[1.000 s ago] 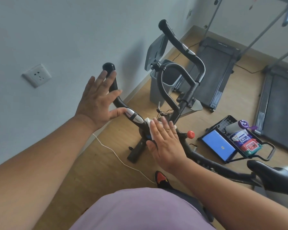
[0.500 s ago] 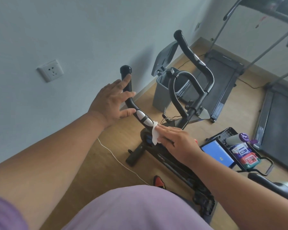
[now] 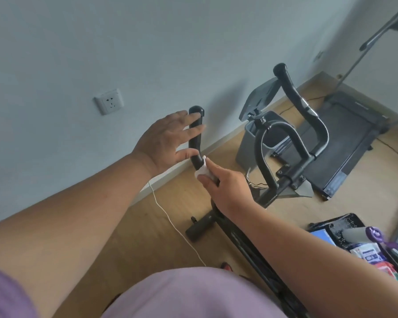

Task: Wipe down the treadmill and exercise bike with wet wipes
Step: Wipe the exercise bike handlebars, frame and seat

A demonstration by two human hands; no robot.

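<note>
**Wet wipe pressed to the left handlebar of the exercise bike**

A pale wall (image 3: 101,42) fills the upper left of the frame, meeting a wooden floor (image 3: 147,226) that runs across the lower half. A treadmill (image 3: 345,138) lies flat at the right, below the upper right corner. The exercise bike (image 3: 283,180) stands at centre, its frame running down toward the lower right. A grey bin (image 3: 248,148) sits on the floor behind the bike, against the wall. A black basket (image 3: 345,223) of supplies rests at the lower right edge.

The left handlebar (image 3: 197,134) rises just left of centre. The left hand (image 3: 168,141) lies against it with fingers straight and spread, thumb touching the bar, clenching nothing. The right hand (image 3: 225,187), just below and right of it, pinches a white wet wipe (image 3: 202,172) against the bend of that handlebar, forefinger extended along the wipe.

A wall socket (image 3: 109,101) sits left of the handlebar. A thin white cable (image 3: 170,221) trails over the floor at lower centre.
</note>
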